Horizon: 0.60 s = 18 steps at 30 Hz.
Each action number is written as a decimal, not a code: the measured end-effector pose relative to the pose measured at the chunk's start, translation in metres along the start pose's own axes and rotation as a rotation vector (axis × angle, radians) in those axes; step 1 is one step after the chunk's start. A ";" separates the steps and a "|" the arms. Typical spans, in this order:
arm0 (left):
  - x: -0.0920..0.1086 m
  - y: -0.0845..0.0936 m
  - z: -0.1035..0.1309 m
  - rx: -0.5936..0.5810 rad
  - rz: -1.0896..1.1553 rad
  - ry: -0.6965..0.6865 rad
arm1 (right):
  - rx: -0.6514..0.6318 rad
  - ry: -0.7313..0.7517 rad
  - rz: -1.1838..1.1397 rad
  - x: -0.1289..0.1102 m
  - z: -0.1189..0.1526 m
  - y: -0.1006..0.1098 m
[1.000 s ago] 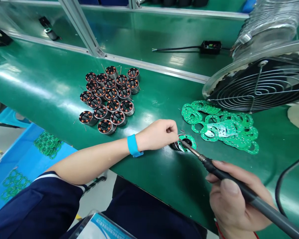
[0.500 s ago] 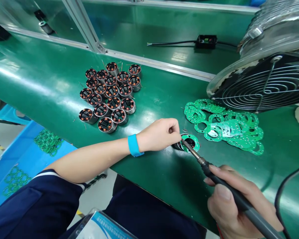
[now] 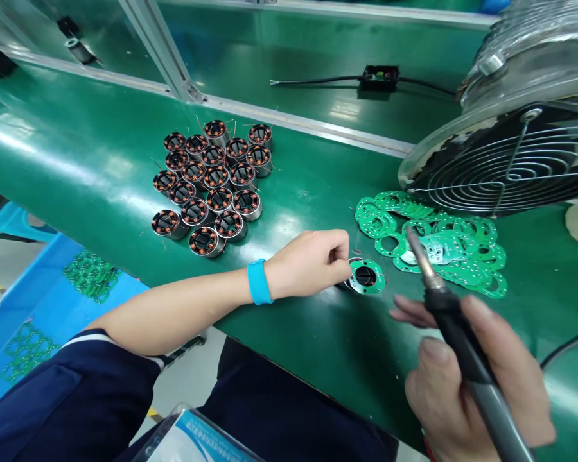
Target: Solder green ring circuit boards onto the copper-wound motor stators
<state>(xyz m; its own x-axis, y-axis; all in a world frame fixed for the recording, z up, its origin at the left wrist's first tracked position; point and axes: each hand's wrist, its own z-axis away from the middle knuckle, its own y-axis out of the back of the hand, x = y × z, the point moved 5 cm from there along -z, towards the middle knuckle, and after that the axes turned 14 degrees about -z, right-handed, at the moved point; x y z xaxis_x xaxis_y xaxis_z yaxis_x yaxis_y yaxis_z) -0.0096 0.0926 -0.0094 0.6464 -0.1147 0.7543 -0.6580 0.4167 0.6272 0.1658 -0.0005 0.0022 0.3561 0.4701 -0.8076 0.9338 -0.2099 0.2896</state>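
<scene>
Beside a motor stator topped by a green ring-shaped circuit board (image 3: pixel 374 282), my left hand (image 3: pixel 311 263) is closed, its fingers pressed on the near left edge. Those fingertips are partly hidden, so any thin wire between them cannot be made out. A black-handled soldering iron (image 3: pixel 455 330) is gripped in my right hand (image 3: pixel 481 385). Its metal tip is raised, apart from the stator, and appears in front of the loose circuit boards (image 3: pixel 476 273). Copper-wound stators (image 3: pixel 219 200) stand grouped on the bench, left of my left hand.
A round fan with a wire guard (image 3: pixel 510 167) and a ribbed duct stands at the back right. Behind the metal rail lies a small black box with cables (image 3: pixel 379 78). More green boards lie in a blue bin (image 3: pixel 43 292) at lower left. The iron's cord hangs at right.
My right hand has lifted the soldering iron off the stator's board, and its tip has moved up and to the right. My left hand has stayed nearly still beside the stator.
</scene>
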 end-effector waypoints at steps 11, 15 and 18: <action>-0.002 0.004 -0.001 -0.079 -0.006 -0.021 | -0.262 -0.124 0.225 0.017 -0.026 -0.047; -0.010 0.005 -0.004 -0.093 0.168 0.013 | -0.295 -0.113 0.216 0.019 -0.027 -0.045; -0.013 0.001 -0.007 -0.074 0.285 0.024 | -0.287 -0.111 0.203 0.011 -0.027 -0.036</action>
<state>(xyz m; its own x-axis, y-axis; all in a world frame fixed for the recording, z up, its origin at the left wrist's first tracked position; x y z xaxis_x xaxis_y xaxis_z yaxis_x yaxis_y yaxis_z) -0.0160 0.1008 -0.0193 0.4494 0.0374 0.8926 -0.7849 0.4937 0.3745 0.1373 0.0350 -0.0029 0.5444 0.3440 -0.7650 0.8213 -0.0335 0.5695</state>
